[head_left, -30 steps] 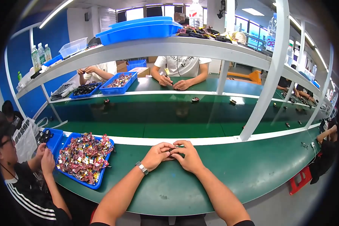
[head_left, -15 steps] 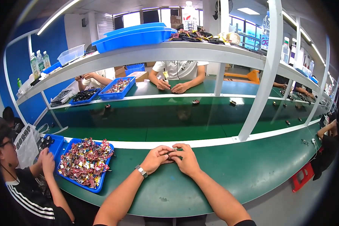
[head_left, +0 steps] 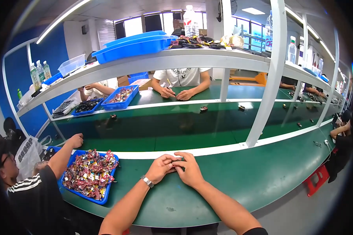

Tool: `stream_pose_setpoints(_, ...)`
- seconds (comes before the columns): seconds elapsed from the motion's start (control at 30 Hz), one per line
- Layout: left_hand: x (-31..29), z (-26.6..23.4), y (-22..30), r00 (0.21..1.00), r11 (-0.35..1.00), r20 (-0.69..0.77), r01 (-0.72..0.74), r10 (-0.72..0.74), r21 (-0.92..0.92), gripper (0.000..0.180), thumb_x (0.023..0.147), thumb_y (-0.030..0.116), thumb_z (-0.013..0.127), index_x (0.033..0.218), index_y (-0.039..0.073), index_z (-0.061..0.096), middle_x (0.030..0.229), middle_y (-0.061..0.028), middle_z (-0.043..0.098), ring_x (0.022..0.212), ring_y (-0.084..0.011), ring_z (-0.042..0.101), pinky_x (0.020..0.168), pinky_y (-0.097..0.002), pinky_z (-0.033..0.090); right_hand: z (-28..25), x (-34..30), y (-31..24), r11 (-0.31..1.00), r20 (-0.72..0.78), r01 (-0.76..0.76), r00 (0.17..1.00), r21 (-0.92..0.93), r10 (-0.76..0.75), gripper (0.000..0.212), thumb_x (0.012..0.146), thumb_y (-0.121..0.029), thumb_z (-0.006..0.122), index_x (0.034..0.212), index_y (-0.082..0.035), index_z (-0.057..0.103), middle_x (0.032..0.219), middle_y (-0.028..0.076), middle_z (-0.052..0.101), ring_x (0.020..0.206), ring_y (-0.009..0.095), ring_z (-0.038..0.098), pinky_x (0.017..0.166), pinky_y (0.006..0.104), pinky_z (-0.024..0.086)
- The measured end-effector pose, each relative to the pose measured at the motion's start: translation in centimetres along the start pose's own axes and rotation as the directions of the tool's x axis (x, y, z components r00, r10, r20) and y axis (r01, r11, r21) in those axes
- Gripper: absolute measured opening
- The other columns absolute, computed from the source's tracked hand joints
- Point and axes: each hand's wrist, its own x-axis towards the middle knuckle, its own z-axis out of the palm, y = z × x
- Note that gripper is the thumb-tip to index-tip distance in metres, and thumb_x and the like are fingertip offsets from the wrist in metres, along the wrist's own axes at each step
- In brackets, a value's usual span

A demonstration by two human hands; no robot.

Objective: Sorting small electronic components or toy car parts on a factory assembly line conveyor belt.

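Observation:
My left hand (head_left: pixel 161 167), with a metal-banded watch (head_left: pixel 147 181) on its wrist, is closed in a pinch above the green worktop (head_left: pixel 239 184). Against it, fingertips meeting, my right hand (head_left: pixel 189 169) is curled in a pinch too. Between the fingers sits a small dark part, mostly hidden, whose kind I cannot make out. To the left of my hands, a blue tray (head_left: pixel 114 178) is heaped with small circuit pieces (head_left: pixel 88 174) in red, yellow, white and black.
A person in a black shirt (head_left: pixel 39 196) sits at my left, one arm stretched over the bench. Beyond a white rail (head_left: pixel 145 153) runs a green belt (head_left: pixel 176 131) with a few small parts. A white post (head_left: pixel 264 86) rises at right, under a shelf holding blue trays (head_left: pixel 133 49).
The person at left has reached an arm forward across the bench toward the belt. My hands stay together in nearly the same place, fingers shifted slightly. Parts on the belt have barely moved.

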Motion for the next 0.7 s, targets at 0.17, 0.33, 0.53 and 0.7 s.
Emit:
stream_pose_setpoints(0.17, -0.11, -0.23, -0.07, 0.999, 0.995, 0.008, -0.043, 0.044, -0.085, 0.022, 0.094, 0.0, 0.054, 0.115, 0.005, 0.051, 0.132, -0.0137, 0.056, 0.118, -0.022, 0.057, 0.099, -0.0409, 0.049, -0.7, 0.22, -0.87, 0.996, -0.007, 0.049, 0.999, -0.079, -0.05, 0.016, 0.075, -0.004, 0.072, 0.091, -0.007, 0.072, 0.119, 0.008, 0.06, 0.113, 0.029, 0.054, 0.092, 0.0392, 0.048)
stream_pose_setpoints(0.33, -0.13, -0.15, -0.03, 0.998, 0.992, 0.031, -0.057, 0.061, -0.114, 0.023, 0.094, 0.002, 0.057, 0.116, 0.005, 0.051, 0.132, -0.0145, 0.055, 0.117, -0.0225, 0.057, 0.1, -0.0425, 0.049, -0.47, 0.2, -0.33, 0.995, -0.039, 0.062, 0.997, -0.083, -0.066, 0.017, 0.074, -0.004, 0.072, 0.09, -0.008, 0.072, 0.118, 0.008, 0.061, 0.113, 0.029, 0.054, 0.091, 0.0388, 0.049)
stream_pose_setpoints(0.53, -0.15, -0.28, -0.15, 0.998, 0.992, 0.024, -0.049, 0.052, -0.117, 0.026, 0.093, 0.003, 0.059, 0.117, 0.005, 0.051, 0.134, -0.0156, 0.054, 0.118, -0.0235, 0.057, 0.1, -0.0433, 0.048, -0.17, 0.13, -0.32, 1.0, -0.057, 0.02, 0.998, -0.017, -0.021, 0.015, 0.074, -0.003, 0.071, 0.088, -0.007, 0.072, 0.12, 0.008, 0.06, 0.114, 0.029, 0.054, 0.091, 0.0383, 0.049)
stream_pose_setpoints(0.7, 0.02, 0.07, -0.17, 0.999, 0.997, 0.002, -0.046, 0.046, -0.07, 0.027, 0.092, 0.004, 0.06, 0.118, 0.003, 0.051, 0.135, -0.0161, 0.054, 0.118, -0.0239, 0.057, 0.101, -0.043, 0.048, 0.2, -0.02, 0.12, 0.998, -0.043, -0.026, 0.999, 0.052, 0.029, 0.015, 0.075, -0.003, 0.071, 0.09, -0.008, 0.072, 0.124, 0.007, 0.059, 0.118, 0.029, 0.05, 0.094, 0.0391, 0.047)
